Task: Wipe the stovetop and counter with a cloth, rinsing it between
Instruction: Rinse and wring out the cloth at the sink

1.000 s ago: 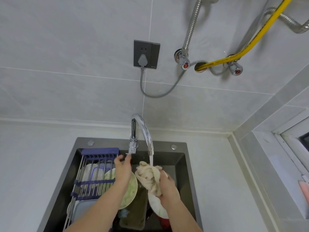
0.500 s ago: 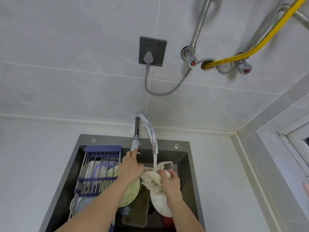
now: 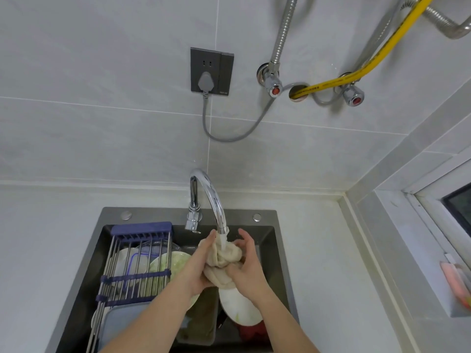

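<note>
Two hands [image 3: 197, 270] [image 3: 248, 270] grip cloth [image 3: 224, 258], under tap [image 3: 212, 197]

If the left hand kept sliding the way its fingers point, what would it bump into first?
Probably the faucet: the left hand points up along the cloth toward the spout's running end, though depth is hard to judge.

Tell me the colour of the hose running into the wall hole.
Yellow corrugated hose: bright yellow with dark print, clearest in the head view.
</note>
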### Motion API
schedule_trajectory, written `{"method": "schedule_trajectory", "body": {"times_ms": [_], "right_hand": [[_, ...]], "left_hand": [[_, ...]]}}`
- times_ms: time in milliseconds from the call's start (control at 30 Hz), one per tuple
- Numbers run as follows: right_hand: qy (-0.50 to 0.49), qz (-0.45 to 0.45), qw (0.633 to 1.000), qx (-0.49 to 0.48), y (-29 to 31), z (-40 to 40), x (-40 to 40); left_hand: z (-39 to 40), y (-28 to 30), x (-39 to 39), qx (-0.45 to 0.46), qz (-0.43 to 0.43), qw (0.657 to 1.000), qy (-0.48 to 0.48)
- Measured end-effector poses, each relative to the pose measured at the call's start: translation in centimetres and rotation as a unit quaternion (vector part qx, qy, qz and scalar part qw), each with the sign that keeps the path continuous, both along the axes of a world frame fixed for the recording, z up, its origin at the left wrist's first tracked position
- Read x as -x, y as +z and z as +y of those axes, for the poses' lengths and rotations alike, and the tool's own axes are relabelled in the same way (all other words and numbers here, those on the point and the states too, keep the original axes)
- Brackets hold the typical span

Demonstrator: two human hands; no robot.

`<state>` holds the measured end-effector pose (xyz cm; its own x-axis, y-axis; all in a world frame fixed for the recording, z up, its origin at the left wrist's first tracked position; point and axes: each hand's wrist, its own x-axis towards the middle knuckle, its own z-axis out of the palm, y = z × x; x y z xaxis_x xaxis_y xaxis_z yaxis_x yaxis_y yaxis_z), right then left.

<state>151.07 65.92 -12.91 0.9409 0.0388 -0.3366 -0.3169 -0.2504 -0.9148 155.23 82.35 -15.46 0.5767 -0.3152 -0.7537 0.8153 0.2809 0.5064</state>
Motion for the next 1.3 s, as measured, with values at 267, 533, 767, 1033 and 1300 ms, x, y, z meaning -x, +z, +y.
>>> {"method": "schedule_trajectory", "body": {"times_ms": [267, 533, 767, 1033, 1300], "right_hand": [[-0.035, 0.06, 0.996, -0.051, -0.9, -0.8, 0.7], [-0.144, 0.158, 0.965, -0.151, 0.6, 1.5, -2.1], [-0.113, 0.043, 0.988, 0.099, -1.2, 5.7, -1.9], [-0.159, 0.017, 0.987, 0.021, 0.0, 4.6, -2.4], [-0.086, 0.079, 0.992, 0.044, 0.3, 2.9, -0.8]], "left_hand": [[-1.2, 0.8, 0.0, -0.104, -0.063, 0.991, 0.056], [-1.6, 2.6, 1.8, -0.128, -0.116, 0.982, 0.075], [-3.5, 3.7, 0.6, -0.184, -0.105, 0.952, 0.222], [-4.0, 2.4, -1.8, -0.291, -0.132, 0.929, 0.186], [-3.1, 3.4, -2.5, -0.313, -0.184, 0.916, 0.169]]}}
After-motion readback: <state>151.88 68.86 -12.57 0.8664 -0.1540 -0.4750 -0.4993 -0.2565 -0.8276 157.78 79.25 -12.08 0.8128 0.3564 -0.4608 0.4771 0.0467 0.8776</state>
